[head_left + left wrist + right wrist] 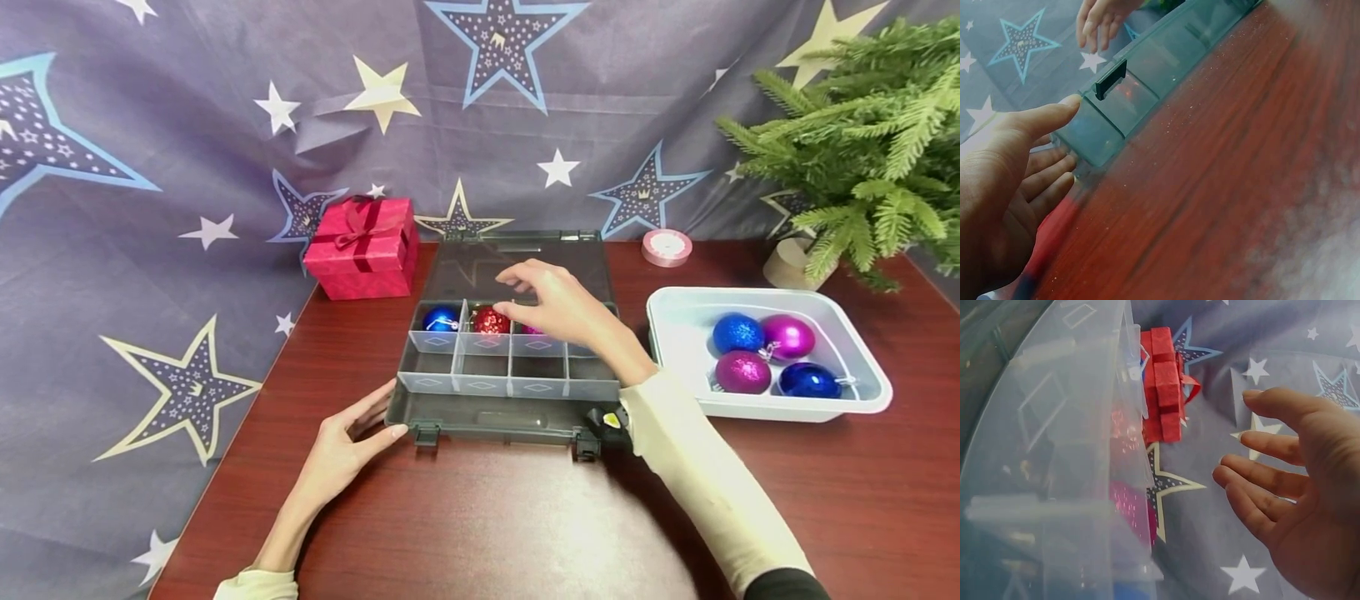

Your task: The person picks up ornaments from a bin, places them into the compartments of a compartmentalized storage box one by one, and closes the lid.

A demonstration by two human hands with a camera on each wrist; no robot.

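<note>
A dark translucent divided box [472, 414] lies with its lid [517, 262] folded back. In its back row sit a blue ball ornament [437, 317], a red ornament [491, 322] and a magenta ornament [532, 330], partly hidden by my right hand. My right hand [561, 305] hovers over the back row, fingers loosely bent and apart; in the right wrist view nothing is between them. At the box's front left corner, my left hand [347, 446] touches the rim with its thumb, its fairly straight fingers along the side. My right forearm hides the back right compartment in the head view.
A white tray [873, 392] on the right holds several blue and magenta ornaments. Behind it stand a small artificial tree [885, 158] and a pink ribbon roll [667, 247]. A red gift box [363, 258] is at the back left, before a starry cloth.
</note>
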